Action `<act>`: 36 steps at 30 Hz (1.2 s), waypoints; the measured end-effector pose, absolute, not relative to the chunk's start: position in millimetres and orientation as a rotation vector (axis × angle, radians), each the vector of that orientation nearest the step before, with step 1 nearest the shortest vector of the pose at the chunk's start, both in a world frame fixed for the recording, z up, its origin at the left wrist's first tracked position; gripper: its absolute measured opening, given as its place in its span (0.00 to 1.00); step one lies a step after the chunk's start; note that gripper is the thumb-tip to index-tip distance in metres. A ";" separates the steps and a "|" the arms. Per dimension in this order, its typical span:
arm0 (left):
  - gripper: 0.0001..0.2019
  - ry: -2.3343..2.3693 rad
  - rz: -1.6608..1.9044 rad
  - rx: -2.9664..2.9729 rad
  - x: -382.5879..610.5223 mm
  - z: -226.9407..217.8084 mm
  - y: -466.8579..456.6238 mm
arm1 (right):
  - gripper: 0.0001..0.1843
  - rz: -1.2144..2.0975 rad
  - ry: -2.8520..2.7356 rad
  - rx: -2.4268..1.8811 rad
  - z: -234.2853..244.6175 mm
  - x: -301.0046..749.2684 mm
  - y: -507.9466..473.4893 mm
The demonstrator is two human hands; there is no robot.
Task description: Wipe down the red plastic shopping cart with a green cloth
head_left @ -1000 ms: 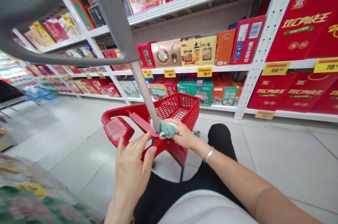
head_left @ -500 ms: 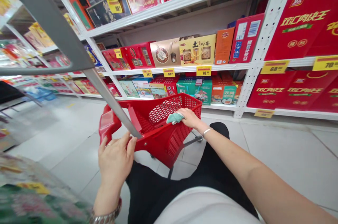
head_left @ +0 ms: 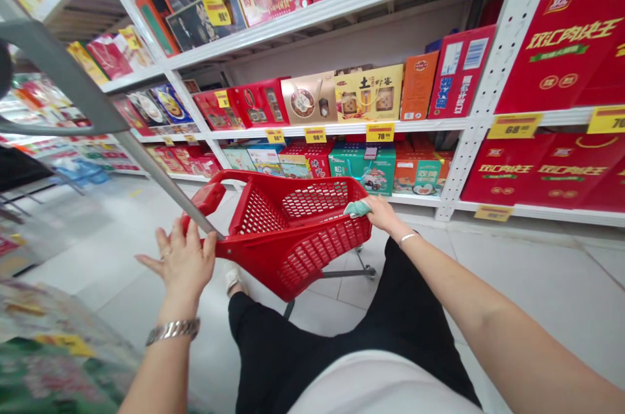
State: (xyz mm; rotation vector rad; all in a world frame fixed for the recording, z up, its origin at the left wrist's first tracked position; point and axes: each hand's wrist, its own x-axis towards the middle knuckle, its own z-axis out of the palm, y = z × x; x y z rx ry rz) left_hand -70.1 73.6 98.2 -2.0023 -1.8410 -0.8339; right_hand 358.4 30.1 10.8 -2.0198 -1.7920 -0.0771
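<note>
A red plastic shopping cart [head_left: 263,267] stands before my legs, its basket tilted in view. My right hand [head_left: 385,213] is closed on a pale green cloth [head_left: 358,208], pressed to the basket's rim at the front right corner. On the left, my left hand [head_left: 184,263] has its fingers spread, with the fingertips against the cart's red rear part beside the grey metal pole [head_left: 163,174]. It grips nothing that I can see. The pole runs up to a grey loop handle [head_left: 83,79] at the upper left.
White shelves [head_left: 342,4] with boxed goods and yellow price tags run behind the cart. Large red boxes [head_left: 566,43] stack at the right. Patterned goods under clear wrap [head_left: 58,362] stand at the lower left. Pale floor tiles [head_left: 527,271] lie around.
My right hand has slid the cloth right along the rim to the front corner. My left hand has shifted left, its fingers now more spread. The cart has turned, with its pole further left.
</note>
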 end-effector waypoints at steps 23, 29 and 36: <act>0.24 -2.057 -0.578 -2.612 -13.1 9.8 93.8 | 0.30 0.354 -2.211 -1.589 28.0 143.0 -27.9; 0.27 -2.064 -0.497 -2.633 -32.7 21.0 114.3 | 0.22 0.337 -2.454 -1.413 17.9 119.6 -35.4; 0.19 -1.775 -0.295 -2.528 -23.9 30.2 104.2 | 0.24 0.387 -2.649 -1.282 24.2 178.6 -78.4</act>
